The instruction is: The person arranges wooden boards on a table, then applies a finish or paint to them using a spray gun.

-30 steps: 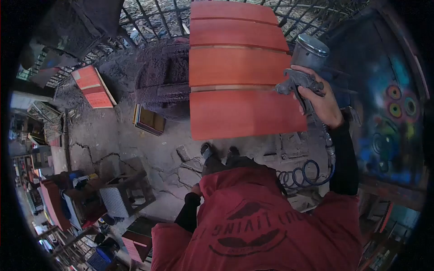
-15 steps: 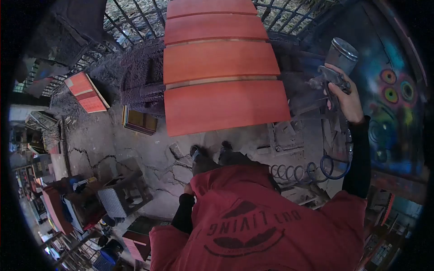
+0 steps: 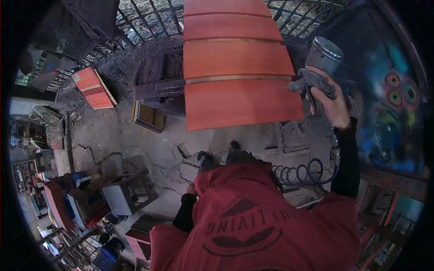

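Note:
My right hand (image 3: 335,103) is wrapped round the grip of a spray gun (image 3: 313,84), with its metal cup (image 3: 323,56) on top. The gun's nozzle points left, over the right edge of the nearest orange-red panel (image 3: 242,103). Several such panels lie in a row with narrow gaps between them, running away from me. My left hand (image 3: 192,189) hangs low beside my red shirt, and its fingers are mostly hidden. A coiled blue hose (image 3: 312,171) runs below my right forearm.
A paint-splashed dark panel (image 3: 389,113) stands on the right. At left are a red panel (image 3: 94,88) leaning near the bars, a stack of boards (image 3: 148,117) and a grey stool-like box (image 3: 120,198). Metal bars (image 3: 156,18) close the far side. The concrete floor (image 3: 131,140) is cracked.
My right hand has moved the spray gun left, from beside the panels to over the nearest panel's right edge. The view has shifted slightly. My left hand stays low.

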